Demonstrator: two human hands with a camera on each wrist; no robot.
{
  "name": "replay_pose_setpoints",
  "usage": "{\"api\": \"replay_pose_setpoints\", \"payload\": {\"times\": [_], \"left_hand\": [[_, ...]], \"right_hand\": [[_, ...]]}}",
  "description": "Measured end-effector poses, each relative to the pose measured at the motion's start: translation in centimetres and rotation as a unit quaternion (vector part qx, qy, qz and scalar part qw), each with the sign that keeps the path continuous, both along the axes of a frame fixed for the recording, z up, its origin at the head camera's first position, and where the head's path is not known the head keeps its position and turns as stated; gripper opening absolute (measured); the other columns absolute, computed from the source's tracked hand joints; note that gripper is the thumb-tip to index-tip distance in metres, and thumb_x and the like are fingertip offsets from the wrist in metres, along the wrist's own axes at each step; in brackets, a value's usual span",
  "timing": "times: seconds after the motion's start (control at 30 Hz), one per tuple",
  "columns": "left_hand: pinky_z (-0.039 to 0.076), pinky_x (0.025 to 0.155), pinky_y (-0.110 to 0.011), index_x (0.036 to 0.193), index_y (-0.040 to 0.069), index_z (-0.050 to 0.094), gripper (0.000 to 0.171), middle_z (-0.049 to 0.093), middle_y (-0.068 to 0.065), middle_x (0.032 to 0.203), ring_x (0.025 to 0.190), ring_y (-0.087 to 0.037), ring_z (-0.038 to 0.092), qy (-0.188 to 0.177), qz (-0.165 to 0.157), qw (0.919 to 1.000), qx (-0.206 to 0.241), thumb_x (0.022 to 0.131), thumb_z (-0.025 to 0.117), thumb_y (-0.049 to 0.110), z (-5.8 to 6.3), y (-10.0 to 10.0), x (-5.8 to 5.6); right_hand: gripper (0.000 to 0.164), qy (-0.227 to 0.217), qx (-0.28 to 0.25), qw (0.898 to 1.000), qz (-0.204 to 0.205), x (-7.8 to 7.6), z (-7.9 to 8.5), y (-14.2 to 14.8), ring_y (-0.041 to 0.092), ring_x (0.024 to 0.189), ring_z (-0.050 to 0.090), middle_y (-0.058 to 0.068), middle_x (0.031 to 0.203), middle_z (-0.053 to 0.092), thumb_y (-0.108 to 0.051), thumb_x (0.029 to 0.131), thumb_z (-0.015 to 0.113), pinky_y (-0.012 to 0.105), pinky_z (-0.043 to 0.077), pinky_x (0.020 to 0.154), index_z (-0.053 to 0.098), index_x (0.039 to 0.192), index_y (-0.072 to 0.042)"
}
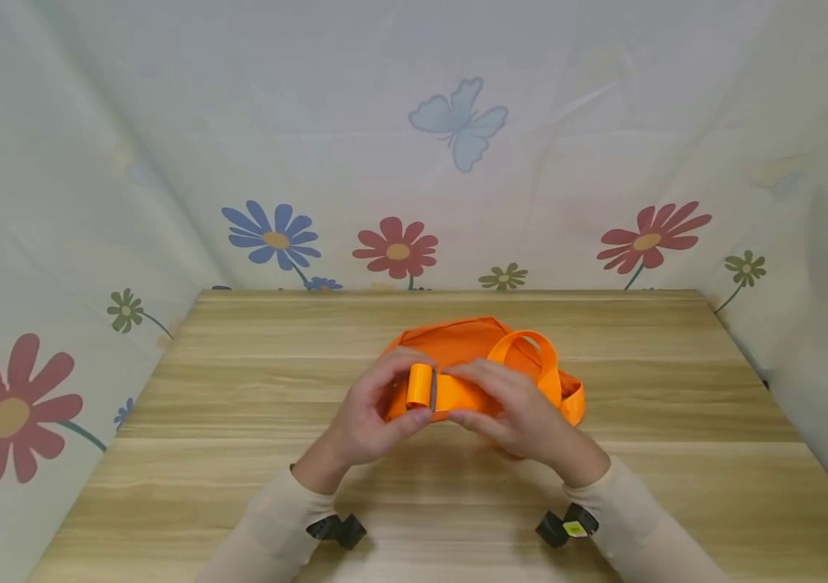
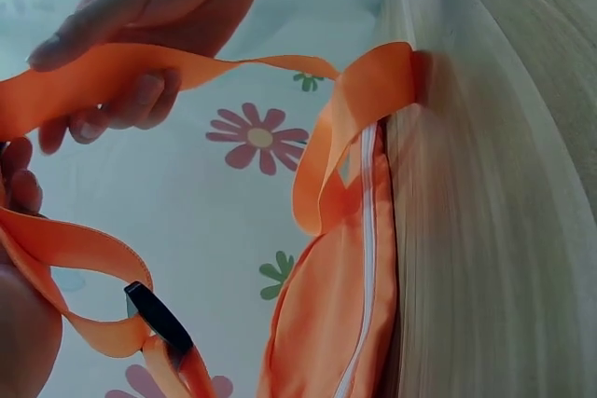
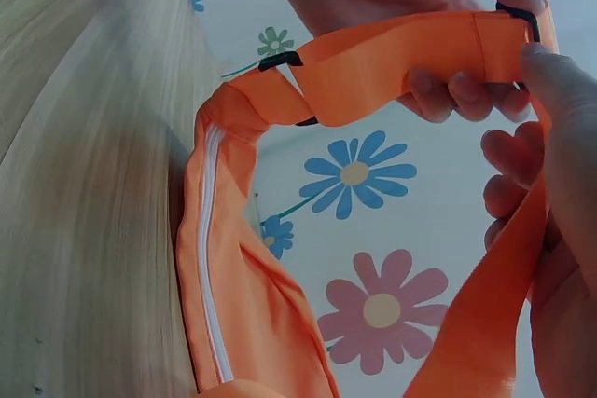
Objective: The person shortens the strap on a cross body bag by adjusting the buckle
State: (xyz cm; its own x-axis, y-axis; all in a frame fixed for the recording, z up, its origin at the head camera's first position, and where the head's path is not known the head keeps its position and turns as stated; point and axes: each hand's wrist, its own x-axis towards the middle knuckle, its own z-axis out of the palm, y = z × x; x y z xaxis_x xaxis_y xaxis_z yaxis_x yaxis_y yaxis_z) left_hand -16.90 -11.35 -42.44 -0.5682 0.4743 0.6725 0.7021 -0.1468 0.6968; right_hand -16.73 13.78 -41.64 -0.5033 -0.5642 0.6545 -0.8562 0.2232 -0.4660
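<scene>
An orange bag (image 1: 450, 343) with a white zipper (image 2: 366, 249) rests on the table. Its orange strap (image 3: 392, 53) is raised between both hands. My left hand (image 1: 375, 406) pinches the strap beside a dark slider buckle (image 1: 433, 389), where a loop of webbing stands up. From the other side of that buckle, my right hand (image 1: 519, 407) grips the flat webbing between thumb and fingers. A second black buckle (image 2: 159, 316) joins the strap near the bag's end. Part of the bag is hidden behind the hands in the head view.
The wooden table (image 1: 253, 356) extends around the bag. Behind it hangs a pale cloth (image 1: 312, 121) printed with flowers and a butterfly. Another loop of orange strap (image 1: 541, 356) arches up at the bag's right side. Small black devices (image 1: 341, 530) are worn on both wrists.
</scene>
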Motion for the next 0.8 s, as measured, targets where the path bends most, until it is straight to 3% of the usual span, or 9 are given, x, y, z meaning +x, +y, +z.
{"api": "replay_pose_setpoints", "payload": {"times": [0.17,0.43,0.63,0.8], "left_hand": [[0.063,0.09,-0.029,0.133,-0.005,0.06,0.046,0.065,-0.02,0.124,0.108,-0.023,0.063,0.035,0.013,0.9993,-0.001,0.103,0.073,0.027,0.0,0.0,-0.2],[0.064,0.086,-0.027,0.129,-0.002,0.063,0.041,0.063,-0.017,0.115,0.1,-0.02,0.062,-0.001,0.036,0.9992,0.017,0.099,0.077,0.021,0.6,-0.5,0.0],[0.065,0.088,-0.028,0.134,-0.005,0.059,0.046,0.062,-0.019,0.118,0.101,-0.018,0.065,-0.014,0.021,0.9995,0.019,0.102,0.075,0.024,0.5,-0.6,-0.1],[0.065,0.091,-0.029,0.136,-0.008,0.056,0.052,0.063,-0.023,0.121,0.105,-0.018,0.067,-0.019,0.003,0.9995,0.024,0.103,0.076,0.026,0.1,-0.3,-0.1]], "right_hand": [[0.047,0.026,0.012,0.999,-0.016,0.1,0.3,0.0,0.018,0.1,0.073,0.008,0.123,0.077,-0.038,0.103,0.074,0.024,0.061,0.083,0.068,0.136,-0.004],[0.05,0.036,0.028,0.998,-0.047,0.3,0.2,1.1,0.015,0.099,0.07,0.003,0.118,0.076,-0.042,0.099,0.077,0.03,0.064,0.087,0.071,0.135,-0.008],[0.052,0.057,0.027,0.997,-0.053,0.3,0.0,1.2,0.015,0.096,0.068,0.004,0.115,0.075,-0.047,0.102,0.071,0.022,0.061,0.089,0.071,0.135,-0.006],[0.053,0.048,0.017,0.998,-0.038,0.3,-0.1,1.1,0.017,0.101,0.071,0.006,0.119,0.076,-0.048,0.104,0.068,0.02,0.059,0.094,0.07,0.135,-0.005]]}}
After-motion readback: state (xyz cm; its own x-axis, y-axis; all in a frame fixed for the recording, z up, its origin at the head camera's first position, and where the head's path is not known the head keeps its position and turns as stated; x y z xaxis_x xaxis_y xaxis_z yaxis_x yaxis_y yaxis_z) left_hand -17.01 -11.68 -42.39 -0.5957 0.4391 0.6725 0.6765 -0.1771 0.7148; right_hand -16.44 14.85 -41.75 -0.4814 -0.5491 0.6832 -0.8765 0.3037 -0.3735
